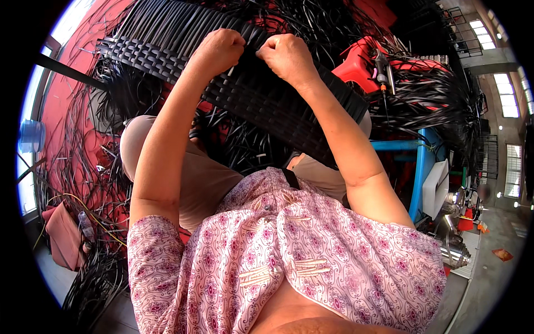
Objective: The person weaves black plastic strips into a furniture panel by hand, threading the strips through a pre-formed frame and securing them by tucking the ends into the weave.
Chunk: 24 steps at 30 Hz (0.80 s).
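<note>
A long black woven panel (272,114) of flat plastic strips stretches across my lap, from far left to near right. Its near band is tightly woven, while parallel strips (161,25) run along its far side. Above the panel's middle, my left hand (221,51) is closed, fingertips pinched together at the black strips. My right hand (286,57) is a short way to its right, also closed in a pinch over the dark strips. Black plastic strip shows between the two hands; the fingers hide most of what they grip.
Loose black strips (428,92) lie in heaps at right and over the red floor covering (72,106). A red plastic stool (359,67) bears a corded tool (381,72). A blue frame (425,172) stands at right, pink cloth (64,236) at lower left.
</note>
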Available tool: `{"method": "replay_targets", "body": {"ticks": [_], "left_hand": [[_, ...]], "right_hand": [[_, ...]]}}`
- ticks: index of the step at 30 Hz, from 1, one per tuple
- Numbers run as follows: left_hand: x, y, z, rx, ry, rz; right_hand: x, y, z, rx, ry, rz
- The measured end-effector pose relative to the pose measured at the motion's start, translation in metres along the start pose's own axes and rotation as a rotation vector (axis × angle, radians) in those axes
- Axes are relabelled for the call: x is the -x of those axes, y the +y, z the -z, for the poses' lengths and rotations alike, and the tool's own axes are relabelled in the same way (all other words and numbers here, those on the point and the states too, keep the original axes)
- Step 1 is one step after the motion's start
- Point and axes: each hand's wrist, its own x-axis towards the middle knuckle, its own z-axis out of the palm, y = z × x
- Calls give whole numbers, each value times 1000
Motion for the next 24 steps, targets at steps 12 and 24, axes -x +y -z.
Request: {"method": "replay_targets", "body": {"ticks": [12,24], "left_hand": [[-5,-7,14,139,-231,85],[5,-10,40,189,-176,94]], "right_hand": [[-6,-2,-7,23,-53,14],[1,-28,-14,-26,39,102]]}}
